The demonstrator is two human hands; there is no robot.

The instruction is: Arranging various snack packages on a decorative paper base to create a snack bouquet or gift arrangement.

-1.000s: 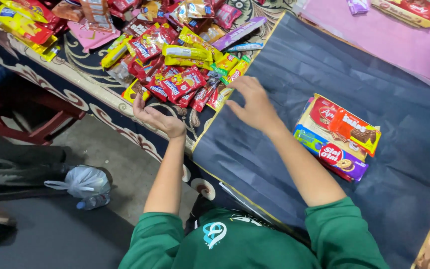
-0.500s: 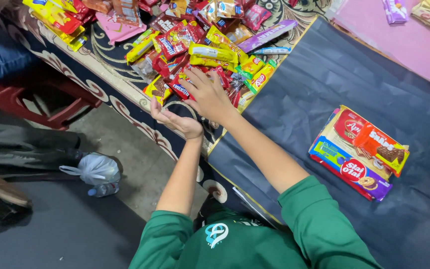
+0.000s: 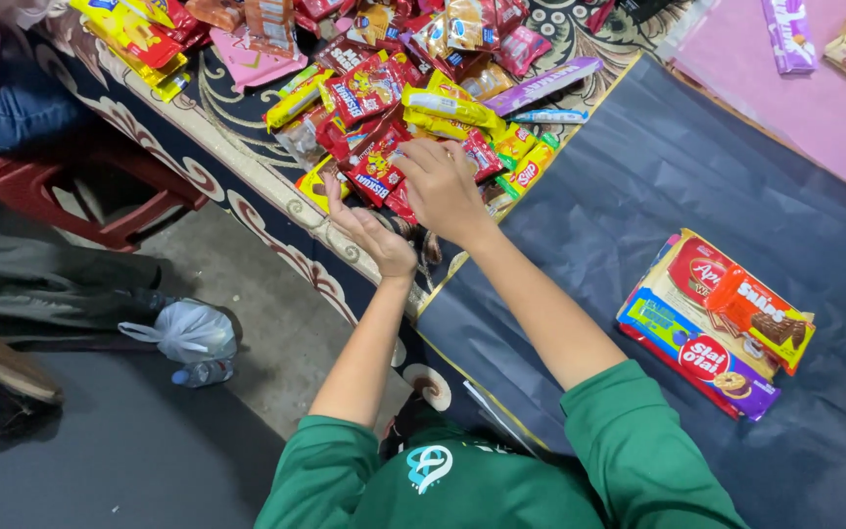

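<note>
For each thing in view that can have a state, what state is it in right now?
Left hand: open, palm up at the table edge, holding nothing.
Right hand: palm down, fingers spread on the snack pile; its grip is not visible.
Snack pile: loose, heaped, packets overlapping.
Biscuit packs: sealed, stacked flat on the dark sheet.
Plastic bag: tied shut, on the floor.

A patterned dark cloth (image 3: 276, 245) with cream scrollwork covers the surface, and a heap of snack packets (image 3: 413, 88) in red, yellow and purple lies spread right across it. Beside that, a dark blue sheet (image 3: 658, 186) carries a small stack of biscuit packs (image 3: 712, 323), well apart from the heap. A pink sheet (image 3: 736, 78) beyond holds a purple bar (image 3: 788, 34)
</note>
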